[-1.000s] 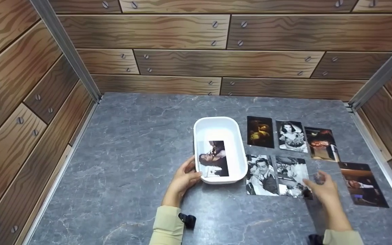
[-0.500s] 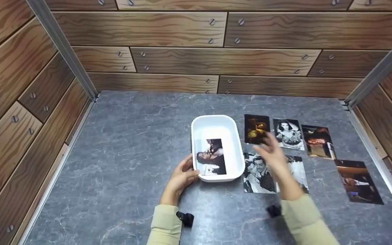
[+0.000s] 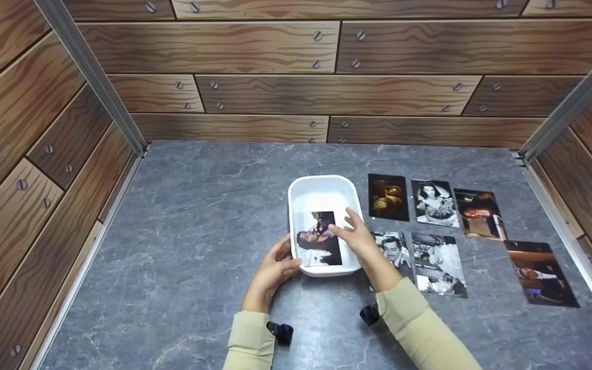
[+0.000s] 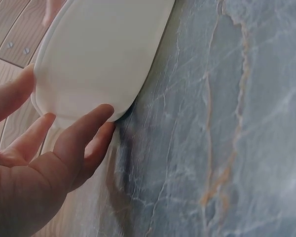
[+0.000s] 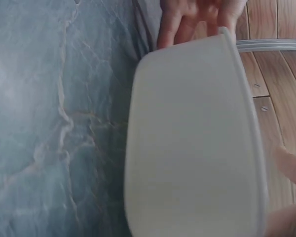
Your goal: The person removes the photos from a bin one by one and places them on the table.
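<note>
A white plastic tub (image 3: 321, 192) stands on the grey table with a colour photo (image 3: 324, 252) lying inside. My left hand (image 3: 274, 268) holds the tub at its near left corner. In the left wrist view the thumb is at the rim and the fingers lie against the tub's outer wall (image 4: 98, 64). My right hand (image 3: 358, 240) is over the tub's right rim, thumb and fingers spread apart, with nothing visible between them. Its fingertips hang above the photo; whether they touch it I cannot tell. The right wrist view shows mostly the tub's outside (image 5: 192, 138).
Right of the tub lie several photos in loose rows: a dark one (image 3: 388, 197), a black-and-white portrait (image 3: 435, 203), a colour one (image 3: 480, 215), a couple (image 3: 394, 252) partly behind my right arm, a group scene (image 3: 439, 264) and another (image 3: 541, 275). Wood-patterned walls (image 3: 255, 92) enclose the table.
My right hand has swept left from beside the group-scene photo, across the photos, to over the tub. The left hand stays at the tub's corner. The view has shifted slightly.
</note>
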A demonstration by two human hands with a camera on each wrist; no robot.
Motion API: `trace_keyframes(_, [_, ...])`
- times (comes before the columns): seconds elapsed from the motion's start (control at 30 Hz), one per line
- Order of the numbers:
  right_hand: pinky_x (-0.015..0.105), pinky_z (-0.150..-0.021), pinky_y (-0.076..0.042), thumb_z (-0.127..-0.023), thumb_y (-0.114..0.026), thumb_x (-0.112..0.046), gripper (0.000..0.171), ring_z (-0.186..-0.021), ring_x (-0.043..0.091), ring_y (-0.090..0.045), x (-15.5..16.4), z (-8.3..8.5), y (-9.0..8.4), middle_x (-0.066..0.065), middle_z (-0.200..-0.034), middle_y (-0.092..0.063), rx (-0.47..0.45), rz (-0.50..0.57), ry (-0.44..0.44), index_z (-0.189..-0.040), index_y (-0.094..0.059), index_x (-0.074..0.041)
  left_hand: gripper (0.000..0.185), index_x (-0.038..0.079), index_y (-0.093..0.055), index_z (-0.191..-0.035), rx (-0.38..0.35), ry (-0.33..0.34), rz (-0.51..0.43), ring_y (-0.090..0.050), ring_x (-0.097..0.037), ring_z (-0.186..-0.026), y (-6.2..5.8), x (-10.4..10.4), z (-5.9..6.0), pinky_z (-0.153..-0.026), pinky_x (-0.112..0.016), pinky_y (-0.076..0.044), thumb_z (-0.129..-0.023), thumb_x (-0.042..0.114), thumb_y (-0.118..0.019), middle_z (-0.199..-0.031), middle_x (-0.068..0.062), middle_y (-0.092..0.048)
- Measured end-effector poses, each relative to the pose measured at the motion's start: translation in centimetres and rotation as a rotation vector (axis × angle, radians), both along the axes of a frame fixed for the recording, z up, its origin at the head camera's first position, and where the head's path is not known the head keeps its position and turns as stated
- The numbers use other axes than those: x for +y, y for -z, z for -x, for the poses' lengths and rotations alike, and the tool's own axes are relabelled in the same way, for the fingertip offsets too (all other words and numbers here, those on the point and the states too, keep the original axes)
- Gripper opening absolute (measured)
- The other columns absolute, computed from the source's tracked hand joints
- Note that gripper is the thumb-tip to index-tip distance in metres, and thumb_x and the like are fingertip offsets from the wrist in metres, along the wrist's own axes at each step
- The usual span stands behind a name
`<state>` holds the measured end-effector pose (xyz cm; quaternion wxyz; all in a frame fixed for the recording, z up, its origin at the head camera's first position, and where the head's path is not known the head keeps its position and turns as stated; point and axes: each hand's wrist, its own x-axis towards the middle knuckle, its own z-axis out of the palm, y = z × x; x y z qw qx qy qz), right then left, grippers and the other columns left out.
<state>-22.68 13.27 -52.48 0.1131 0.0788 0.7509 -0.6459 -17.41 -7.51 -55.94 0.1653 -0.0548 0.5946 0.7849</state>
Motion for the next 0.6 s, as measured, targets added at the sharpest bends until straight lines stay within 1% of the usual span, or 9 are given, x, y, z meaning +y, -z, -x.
trace_keyframes(0.1, [0.056,-0.117,-0.025,-0.090,-0.064,-0.015,0.077,-0.138,0.051,-0.026,-0.4,0.2,0.4,0.034,-0.152,-0.023,-0.034,-0.037,-0.005,-0.150,-0.021,0.004,0.075,0.001,-0.025,-0.151,-0.022,-0.006,0.011,-0.057,-0.023,-0.112,-0.2,0.2,0.0,-0.079,-0.023,-0.056,-0.085,-0.005,-0.061,-0.151,-0.029,-0.031])
trace_keyframes(0.2, [0.053,-0.118,-0.023,-0.088,-0.066,-0.017,0.080,-0.139,0.049,-0.025,-1.1,0.4,0.7,0.035,-0.152,-0.022,-0.073,-0.071,-0.008,-0.150,-0.021,0.004,0.076,0.002,-0.024,-0.152,-0.024,-0.005,0.006,-0.058,-0.020,-0.110,-0.4,0.1,0.0,-0.079,-0.023,-0.056,-0.086,-0.006,-0.060,-0.152,-0.029,-0.030])
trace_keyframes(0.3, [0.050,-0.119,-0.022,-0.086,-0.067,-0.017,0.082,-0.141,0.045,-0.025,-1.8,0.4,1.0,0.033,-0.153,-0.023,-0.118,-0.085,-0.002,-0.151,-0.020,0.005,0.076,0.002,-0.024,-0.152,-0.022,-0.003,0.005,-0.060,-0.017,-0.105,-0.3,0.0,-0.1,-0.078,-0.023,-0.056,-0.085,-0.006,-0.060,-0.151,-0.029,-0.030])
trace_keyframes(0.43, [0.047,-0.119,-0.023,-0.081,-0.070,-0.013,0.087,-0.139,0.040,-0.031,-2.7,0.4,1.4,0.030,-0.151,-0.030,-0.116,-0.059,-0.005,-0.150,-0.020,0.005,0.076,0.001,-0.025,-0.151,-0.024,-0.006,0.009,-0.062,-0.015,-0.099,-0.1,0.1,-0.1,-0.077,-0.022,-0.056,-0.085,-0.006,-0.061,-0.150,-0.030,-0.032])
trace_keyframes(0.53, [0.047,-0.119,-0.023,-0.078,-0.073,-0.012,0.089,-0.139,0.039,-0.031,-3.2,0.5,1.4,0.029,-0.150,-0.033,-0.107,-0.058,-0.006,-0.149,-0.023,0.006,0.075,0.001,-0.025,-0.151,-0.026,-0.008,0.004,-0.062,-0.015,-0.098,-0.1,0.1,0.0,-0.078,-0.022,-0.056,-0.085,-0.006,-0.060,-0.150,-0.031,-0.032])
trace_keyframes(0.6, [0.047,-0.120,-0.021,-0.076,-0.073,-0.012,0.090,-0.140,0.039,-0.029,-3.3,0.6,1.3,0.029,-0.151,-0.031,-0.114,-0.072,0.001,-0.148,-0.024,0.006,0.074,0.001,-0.026,-0.151,-0.028,-0.003,0.000,-0.062,-0.016,-0.097,-0.1,0.2,0.1,-0.078,-0.022,-0.056,-0.085,-0.007,-0.060,-0.150,-0.031,-0.031])
